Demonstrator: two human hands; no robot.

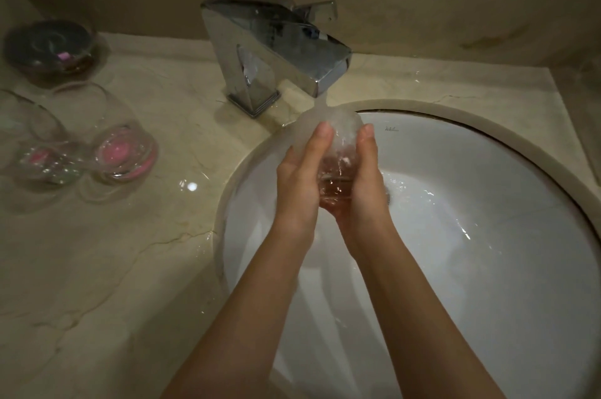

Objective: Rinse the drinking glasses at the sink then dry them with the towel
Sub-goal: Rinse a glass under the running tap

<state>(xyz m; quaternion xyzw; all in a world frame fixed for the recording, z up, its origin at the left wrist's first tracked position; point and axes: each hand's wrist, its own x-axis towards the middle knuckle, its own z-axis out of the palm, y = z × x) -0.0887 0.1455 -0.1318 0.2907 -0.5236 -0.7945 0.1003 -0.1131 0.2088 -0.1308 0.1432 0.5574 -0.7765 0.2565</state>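
Two hands meet over the sink (487, 236), cupping one drinking glass (335, 151) between them under the tap (276, 50). The left hand (300, 171) lies along the glass's left side with its fingers stretched up toward the rim, and the right hand (364, 177) mirrors it on the right side, fingers likewise long and pressed against the glass. Both forearms reach in from the bottom edge, bare, angled toward each other. Water (320, 104) falls from the spout straight onto the glass, which looks frothy white at the top; whether it stands mouth up I cannot tell.

On the marble counter (113, 252) to the left stand three more glasses. The nearest glass (122, 154) shows pink at its base, the one at the far left (39, 151) does too, and a dark glass (52, 50) sits behind them by the wall. What the pink is cannot be made out. The counter is wet around the basin.
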